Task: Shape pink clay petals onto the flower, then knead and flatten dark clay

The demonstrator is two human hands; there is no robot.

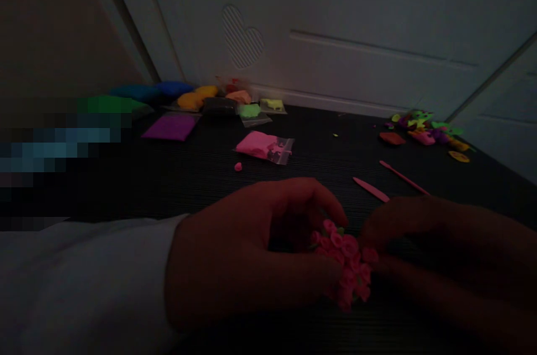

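The scene is very dark. My left hand (251,249), in a white sleeve, curls around a cluster of small pink clay roses (346,265) at the bottom centre. My right hand (423,249) comes in from the right, its fingertips pinched against the right side of the same cluster. Both hands rest low over the dark ribbed mat (319,170).
A pink clay bag (264,146) and a small pink ball (238,166) lie beyond my hands. Two pink modelling sticks (371,189) lie to the right. Several coloured clay packs (172,126) sit at back left, clay figures (423,128) at back right, against a white panelled wall.
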